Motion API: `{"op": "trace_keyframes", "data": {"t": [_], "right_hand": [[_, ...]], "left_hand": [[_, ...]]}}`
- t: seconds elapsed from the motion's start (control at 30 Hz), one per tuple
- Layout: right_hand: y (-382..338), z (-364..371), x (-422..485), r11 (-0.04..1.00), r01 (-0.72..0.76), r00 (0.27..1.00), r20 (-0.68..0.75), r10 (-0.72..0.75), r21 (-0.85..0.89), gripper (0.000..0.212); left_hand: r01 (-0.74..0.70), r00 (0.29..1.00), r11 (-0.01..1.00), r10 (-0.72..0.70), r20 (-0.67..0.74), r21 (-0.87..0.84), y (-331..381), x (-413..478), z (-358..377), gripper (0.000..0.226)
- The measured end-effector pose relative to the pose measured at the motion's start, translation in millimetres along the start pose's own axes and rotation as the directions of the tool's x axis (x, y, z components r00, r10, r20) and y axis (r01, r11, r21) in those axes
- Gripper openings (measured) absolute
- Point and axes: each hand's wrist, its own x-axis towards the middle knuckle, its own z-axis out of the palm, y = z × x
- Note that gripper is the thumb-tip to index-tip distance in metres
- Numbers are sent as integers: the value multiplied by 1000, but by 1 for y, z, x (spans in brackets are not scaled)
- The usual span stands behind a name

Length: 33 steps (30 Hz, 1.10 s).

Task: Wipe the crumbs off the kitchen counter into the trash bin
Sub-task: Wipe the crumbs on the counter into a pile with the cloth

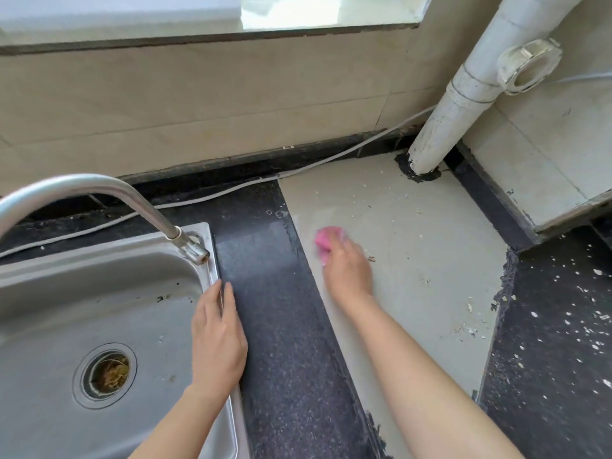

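My right hand [347, 270] grips a pink cloth [323, 239] and presses it on the beige tile part of the counter [414, 243], near its left border. Small pale crumbs [470, 308] lie scattered over the tile, thicker toward the right, and many white crumbs [583, 329] dot the dark counter at the far right. My left hand [217, 336] rests flat, fingers straight, on the right rim of the steel sink [66, 309]. No trash bin is in view.
A curved steel faucet [99, 187] arches over the sink. A white cable [231, 192] runs along the back wall. A thick white pipe [463, 94] rises from the counter's back right corner. A tiled box [546, 154] juts out at the right.
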Motion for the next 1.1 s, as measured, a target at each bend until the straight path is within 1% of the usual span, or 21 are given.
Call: {"op": "trace_keyframes", "data": {"t": [0.07,0.1,0.13,0.2,0.27,0.33,0.37,0.43,0.5,0.53,0.6,0.67,0.73,0.77,0.8,0.87,0.93,0.97,1.0,1.03,1.1], "right_hand": [[20,-9,9,973,-232,972,-38,233,13,32],[23,-13,15,958,-285,957,-72,282,-40,35],[24,-16,18,957,-283,954,-122,273,-69,37],[2,-18,23,991,-130,978,-158,134,35,37],[-34,-5,22,986,129,991,-35,-126,104,32],[-61,17,18,935,348,928,121,-353,67,32],[-69,24,15,908,418,892,178,-416,27,36],[-65,32,18,882,467,872,201,-447,-61,44],[-50,28,30,910,397,915,130,-382,-120,43],[-37,25,37,946,304,952,80,-296,-117,40],[-9,10,51,998,34,999,16,-33,-52,34],[12,-8,62,984,-162,987,-25,160,-74,33],[14,-22,71,963,-233,972,-41,229,-133,35],[6,-26,76,974,-203,979,-43,200,-104,38],[-6,-26,81,993,-112,993,-32,111,-36,39],[-41,-15,86,986,136,988,57,-142,100,35],[-76,8,83,936,334,910,223,-350,106,31],[-88,19,81,911,407,866,290,-408,64,34],[-94,26,81,891,454,845,312,-434,9,37],[-94,29,84,889,458,856,279,-435,-21,36],[-80,24,93,938,346,927,159,-341,-6,31]], "left_hand": [[-101,995,995,101,16,12,-1,14,0,45],[-153,988,988,153,29,23,-2,23,1,45],[-198,980,980,197,43,32,-3,30,2,45],[-229,972,973,227,65,32,-4,41,6,46],[-187,980,982,185,71,24,-5,47,10,46],[-161,984,987,159,74,17,-5,48,15,47],[-164,984,986,163,72,19,-5,48,16,47],[-171,983,985,168,72,39,-4,49,17,49],[-167,984,983,161,71,74,-2,53,16,51],[-167,984,982,161,71,89,-1,55,16,51],[-181,981,978,172,88,100,1,59,15,49],[-192,977,977,181,115,94,4,64,13,48],[-175,977,981,163,134,80,7,69,11,47],[-159,980,985,148,135,71,8,71,9,47],[-145,982,987,136,132,62,9,72,8,47],[-133,984,990,128,126,38,9,73,8,45],[-127,986,992,124,112,14,8,73,9,43],[-125,987,992,123,106,11,8,72,10,43],[-126,987,992,124,101,11,8,72,10,42],[-126,988,992,125,96,11,8,73,10,42],[-129,988,992,127,90,9,8,73,9,41]]}}
